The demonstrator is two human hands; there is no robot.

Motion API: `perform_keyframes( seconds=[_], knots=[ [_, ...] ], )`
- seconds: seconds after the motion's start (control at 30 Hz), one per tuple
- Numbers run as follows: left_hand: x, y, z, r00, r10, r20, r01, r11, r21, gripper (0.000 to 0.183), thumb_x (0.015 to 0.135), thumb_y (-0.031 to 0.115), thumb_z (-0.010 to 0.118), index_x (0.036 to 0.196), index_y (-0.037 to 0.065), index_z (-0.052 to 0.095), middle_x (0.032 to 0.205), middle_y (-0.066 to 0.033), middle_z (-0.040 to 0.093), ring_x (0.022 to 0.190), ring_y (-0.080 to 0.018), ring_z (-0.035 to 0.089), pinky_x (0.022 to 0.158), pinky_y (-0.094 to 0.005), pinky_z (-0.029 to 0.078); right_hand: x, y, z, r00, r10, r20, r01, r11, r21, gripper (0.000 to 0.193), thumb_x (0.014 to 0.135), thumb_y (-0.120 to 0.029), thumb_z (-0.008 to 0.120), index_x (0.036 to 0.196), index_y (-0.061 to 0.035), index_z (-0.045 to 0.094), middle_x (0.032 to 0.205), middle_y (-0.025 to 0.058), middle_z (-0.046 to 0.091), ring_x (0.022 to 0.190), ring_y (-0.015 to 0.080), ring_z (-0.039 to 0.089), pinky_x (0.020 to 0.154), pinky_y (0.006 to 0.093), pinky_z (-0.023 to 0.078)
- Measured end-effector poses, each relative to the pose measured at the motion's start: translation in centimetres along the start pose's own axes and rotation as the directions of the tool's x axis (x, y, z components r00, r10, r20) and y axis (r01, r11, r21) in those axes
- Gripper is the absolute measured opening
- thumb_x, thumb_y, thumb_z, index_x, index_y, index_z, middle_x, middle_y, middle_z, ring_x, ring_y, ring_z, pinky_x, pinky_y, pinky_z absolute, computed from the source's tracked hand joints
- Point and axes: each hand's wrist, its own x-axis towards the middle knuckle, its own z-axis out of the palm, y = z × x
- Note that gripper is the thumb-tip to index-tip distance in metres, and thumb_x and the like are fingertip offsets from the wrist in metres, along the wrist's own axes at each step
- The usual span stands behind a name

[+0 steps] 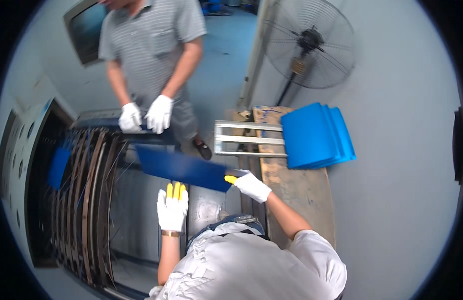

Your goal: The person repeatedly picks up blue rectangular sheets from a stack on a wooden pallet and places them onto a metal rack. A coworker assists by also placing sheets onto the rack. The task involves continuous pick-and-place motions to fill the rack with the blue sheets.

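Observation:
A dark blue flat sheet (179, 167), blurred by motion, is held aslant in front of me by its near right corner. My right hand (252, 187), in a white glove with yellow fingertips, grips that corner. Just below the sheet's lower edge, my left hand (172, 209) has its gloved fingers stretched out and holds nothing. Whether its fingertips touch the sheet, I cannot tell. To the left lies a machine bed with several long dark bars (86, 200), and a blue piece (59, 167) sits at its far left end.
Across from me stands a person in a striped shirt (154, 55), gloved hands (160, 114) at the machine's far edge. On the right, a wooden table (304, 200) bears a stack of bright blue sheets (311, 135) and a metal frame (249, 154). Behind it stands a fan (309, 41).

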Motion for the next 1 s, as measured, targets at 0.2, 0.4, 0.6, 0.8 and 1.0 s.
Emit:
perform_keyframes(
  seconds=[0.2, 0.4, 0.6, 0.8, 1.0],
  knots=[
    [1.2, -7.9, -6.5, 0.913, -0.324, -0.247, 0.321, 0.946, -0.053, 0.025, 0.082, 0.016, 0.051, 0.101, 0.000, 0.052, 0.104, -0.0112, 0.055, 0.093, -0.0239, 0.053, 0.078, -0.0323, 0.048, -4.5, 5.8, -10.0, 0.877, 0.211, -0.431, -0.241, 0.971, -0.014, 0.018, 0.082, -0.014, 0.053, 0.084, 0.0033, 0.056, 0.064, 0.0035, 0.055, 0.055, 0.0095, 0.053, 0.047, 0.0244, 0.043],
    [3.4, -9.7, -10.1, 0.902, -0.356, -0.246, 0.372, 0.928, 0.020, 0.020, 0.083, 0.006, 0.048, 0.102, 0.002, 0.052, 0.101, -0.0105, 0.055, 0.088, -0.0191, 0.054, 0.074, -0.0294, 0.048, -5.9, 9.4, -18.7, 0.458, 0.368, -0.809, -0.038, 0.917, 0.396, 0.016, 0.080, -0.009, 0.054, 0.089, 0.0024, 0.050, 0.074, 0.0094, 0.055, 0.056, 0.0160, 0.056, 0.041, 0.0290, 0.049],
    [3.1, -8.8, -13.8, 0.914, -0.294, -0.280, 0.334, 0.936, 0.107, 0.019, 0.083, 0.006, 0.050, 0.102, 0.006, 0.052, 0.093, -0.0048, 0.055, 0.076, -0.0123, 0.054, 0.063, -0.0237, 0.046, -5.5, 13.7, -21.8, 0.287, -0.010, -0.958, -0.454, 0.879, -0.145, 0.025, 0.080, -0.021, 0.055, 0.073, 0.0024, 0.055, 0.053, 0.0147, 0.052, 0.049, 0.0273, 0.051, 0.045, 0.0366, 0.040],
    [2.3, -8.3, -13.0, 0.887, -0.336, -0.317, 0.388, 0.915, 0.115, 0.015, 0.083, 0.009, 0.051, 0.097, 0.004, 0.053, 0.085, -0.0040, 0.056, 0.066, -0.0110, 0.052, 0.059, -0.0240, 0.046, -6.5, 20.1, -23.4, 0.477, -0.014, -0.879, -0.581, 0.745, -0.327, 0.015, 0.079, -0.012, 0.046, 0.080, 0.0008, 0.054, 0.061, 0.0122, 0.056, 0.049, 0.0228, 0.055, 0.045, 0.0324, 0.044],
    [2.7, -9.2, -11.1, 0.861, -0.323, -0.393, 0.394, 0.912, 0.114, 0.015, 0.082, 0.012, 0.053, 0.095, 0.003, 0.053, 0.084, -0.0059, 0.057, 0.066, -0.0130, 0.054, 0.057, -0.0250, 0.046, -7.3, 20.2, -22.6, 0.382, 0.483, -0.788, -0.490, 0.829, 0.271, 0.034, 0.082, -0.027, 0.050, 0.077, 0.0060, 0.056, 0.065, 0.0147, 0.058, 0.049, 0.0236, 0.057, 0.040, 0.0356, 0.044]
  ],
)
